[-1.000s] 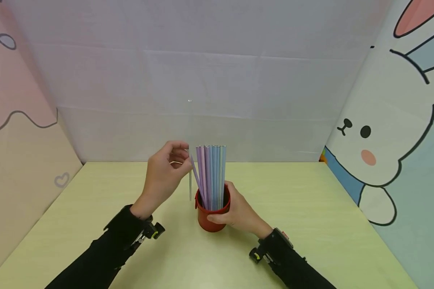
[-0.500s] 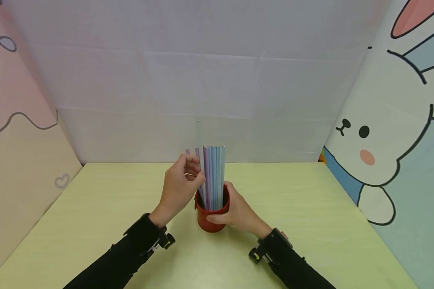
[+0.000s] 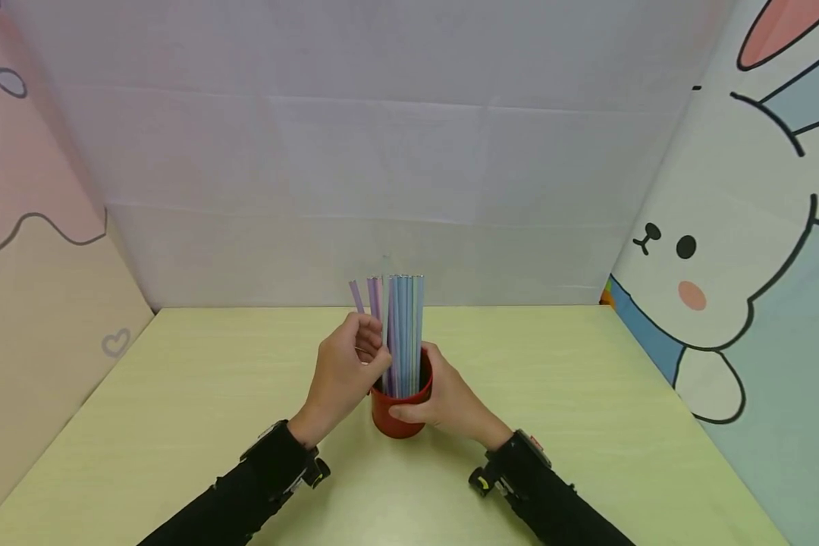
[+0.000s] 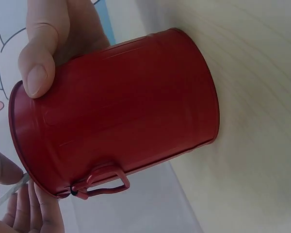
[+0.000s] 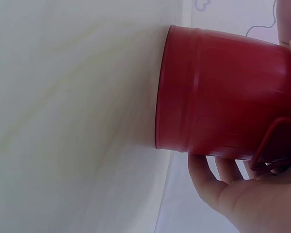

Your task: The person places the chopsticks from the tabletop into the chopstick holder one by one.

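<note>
A small red metal bucket stands upright on the table, with a looped handle on its side in the left wrist view. Purple and blue straws rise from it in a bundle. One purple straw leans left, behind my left hand. That hand, over the bucket's left rim, pinches a thin pale straw between thumb and fingers; its lower end is hidden at the rim. My right hand grips the bucket from the right, thumb in front, as the right wrist view shows its fingers beneath the wall.
The pale yellow table extends on both sides of the bucket. A white backdrop closes off the back edge. Printed panels stand left and right, the right one with a cartoon rabbit.
My left hand has moved right and down to the bucket, lowering the pale straw among the others. The purple straw's top now tilts farther left. My right hand keeps its grip on the bucket.
</note>
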Demonstrator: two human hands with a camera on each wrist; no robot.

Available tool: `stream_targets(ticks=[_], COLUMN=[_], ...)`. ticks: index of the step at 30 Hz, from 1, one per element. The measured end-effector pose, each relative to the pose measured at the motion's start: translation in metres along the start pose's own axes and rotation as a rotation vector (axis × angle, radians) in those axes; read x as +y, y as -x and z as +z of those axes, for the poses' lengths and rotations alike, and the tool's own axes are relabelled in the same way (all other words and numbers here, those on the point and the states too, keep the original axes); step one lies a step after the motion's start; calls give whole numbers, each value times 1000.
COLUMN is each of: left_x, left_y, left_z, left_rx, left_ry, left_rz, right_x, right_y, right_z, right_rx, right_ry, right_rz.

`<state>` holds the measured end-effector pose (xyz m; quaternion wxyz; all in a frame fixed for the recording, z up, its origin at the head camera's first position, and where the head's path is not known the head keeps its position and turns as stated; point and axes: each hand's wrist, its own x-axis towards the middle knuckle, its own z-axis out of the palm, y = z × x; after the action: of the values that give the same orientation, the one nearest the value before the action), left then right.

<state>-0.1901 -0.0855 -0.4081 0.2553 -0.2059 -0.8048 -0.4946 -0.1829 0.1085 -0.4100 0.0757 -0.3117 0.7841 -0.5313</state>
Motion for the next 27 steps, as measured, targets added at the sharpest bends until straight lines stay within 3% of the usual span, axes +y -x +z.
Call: stream_targets(ticks=[8,18,27], left_x=[0,-4,-7], left_y=[6,5,5], left_z=[-1,-6,-16], left_rx=[2,3,47], left_ry=[-49,-50,-123], left_rz=[20,10,17], right_x=[0,34,35], right_y=[-1,-5,-4], right_z=[1,1,1], right_rx=[0,23,25], right_ry=[5,59,59], right_rz=[5,13,15])
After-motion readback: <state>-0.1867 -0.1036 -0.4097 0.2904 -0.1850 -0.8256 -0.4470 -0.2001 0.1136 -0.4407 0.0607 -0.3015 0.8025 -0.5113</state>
